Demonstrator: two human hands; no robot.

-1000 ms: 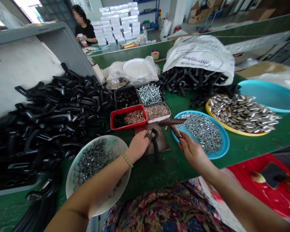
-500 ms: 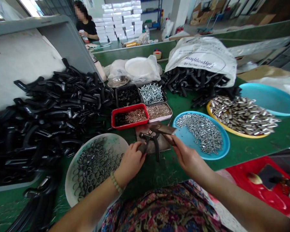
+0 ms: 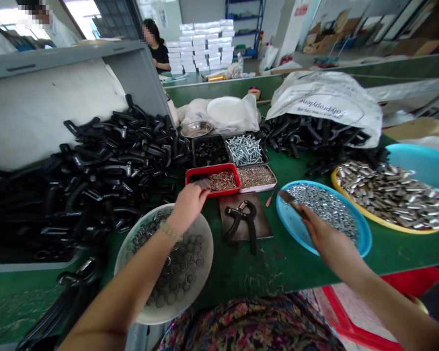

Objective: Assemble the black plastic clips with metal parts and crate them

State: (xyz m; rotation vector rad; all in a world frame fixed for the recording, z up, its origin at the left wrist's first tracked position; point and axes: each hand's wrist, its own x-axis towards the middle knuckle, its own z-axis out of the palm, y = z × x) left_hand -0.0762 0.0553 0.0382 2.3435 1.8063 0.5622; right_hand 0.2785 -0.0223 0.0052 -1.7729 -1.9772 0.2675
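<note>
My left hand reaches forward, its fingertips at the near rim of a red tray holding small brass-coloured parts and black pieces. My forearm passes over a white round dish of metal rings. My right hand grips a small hammer by its handle, the head over a blue plate heaped with silver nuts. Between my hands, a black spring hand grip rests on a dark metal plate, touching neither hand.
A large heap of black handles fills the left of the table, and more spill from a white polypropylene sack. Screws, a black tray, and a yellow plate of silver tubes stand nearby. A co-worker sits far back.
The hand grip has left my hands and now lies on the metal plate. My left hand has moved forward to the red tray. My right hand has carried the hammer right, over the blue plate.
</note>
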